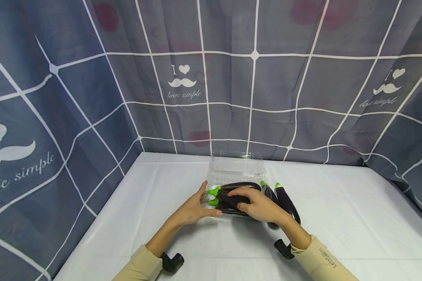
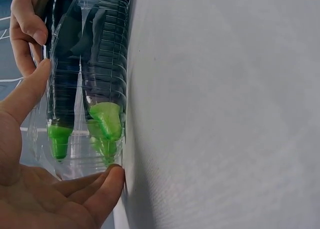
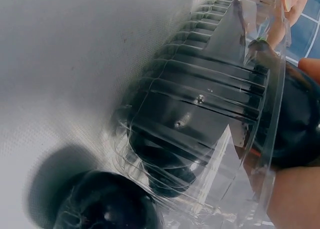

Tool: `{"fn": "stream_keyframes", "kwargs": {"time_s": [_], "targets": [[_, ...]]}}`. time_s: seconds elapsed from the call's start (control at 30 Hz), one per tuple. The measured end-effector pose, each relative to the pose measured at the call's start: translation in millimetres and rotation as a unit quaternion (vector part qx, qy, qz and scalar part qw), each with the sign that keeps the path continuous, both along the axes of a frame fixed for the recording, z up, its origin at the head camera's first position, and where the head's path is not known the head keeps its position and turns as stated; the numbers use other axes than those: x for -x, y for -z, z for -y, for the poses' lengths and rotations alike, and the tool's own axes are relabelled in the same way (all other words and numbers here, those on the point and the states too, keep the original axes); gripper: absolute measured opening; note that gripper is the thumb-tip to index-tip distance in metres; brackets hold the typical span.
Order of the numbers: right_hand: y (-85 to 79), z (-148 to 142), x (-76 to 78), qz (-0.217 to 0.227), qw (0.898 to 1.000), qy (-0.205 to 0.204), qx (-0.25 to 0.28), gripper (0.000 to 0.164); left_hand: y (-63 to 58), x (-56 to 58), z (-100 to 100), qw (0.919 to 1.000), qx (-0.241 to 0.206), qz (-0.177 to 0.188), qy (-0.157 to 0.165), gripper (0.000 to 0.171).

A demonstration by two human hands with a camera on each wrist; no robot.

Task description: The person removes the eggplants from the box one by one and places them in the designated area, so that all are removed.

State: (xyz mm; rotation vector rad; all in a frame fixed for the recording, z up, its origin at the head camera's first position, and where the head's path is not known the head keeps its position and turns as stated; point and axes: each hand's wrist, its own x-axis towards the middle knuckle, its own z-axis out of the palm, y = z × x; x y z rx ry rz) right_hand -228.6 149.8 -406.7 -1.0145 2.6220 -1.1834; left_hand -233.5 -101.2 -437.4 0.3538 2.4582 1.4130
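Note:
A clear plastic clamshell box point(image 1: 208, 199) sits on the white table with its lid folded back. Dark eggplants lie inside: one at the back point(image 1: 242, 185), another along the front point(image 1: 230, 211). On top, my right hand point(image 1: 258, 205) grips an eggplant point(image 1: 228, 198), thumb on the near side and fingers over it. Its green cap point(image 2: 60, 139) points toward the box's left end. My left hand point(image 1: 195, 208) holds that end, thumb along the front and fingers at the end wall. The right wrist view shows the held eggplant point(image 3: 300, 116) above the box rim.
Right of the box lie two more eggplants, one close beside it point(image 1: 269, 194) and one farther out point(image 1: 288, 205). The clear lid point(image 1: 237, 166) lies toward the back edge. Grey-blue checked curtain point(image 1: 228, 86) rises behind the table and at both sides.

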Motion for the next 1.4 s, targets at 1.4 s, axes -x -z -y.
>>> {"fn": "stream_keyframes", "kwargs": {"time_s": [1.4], "targets": [[-7.2, -33, -8.7, -0.005, 0.976, 0.191, 0.101, 0.051, 1.0, -0.9, -1, 1.0, -0.009, 0.0, 0.001, 0.121]]}}
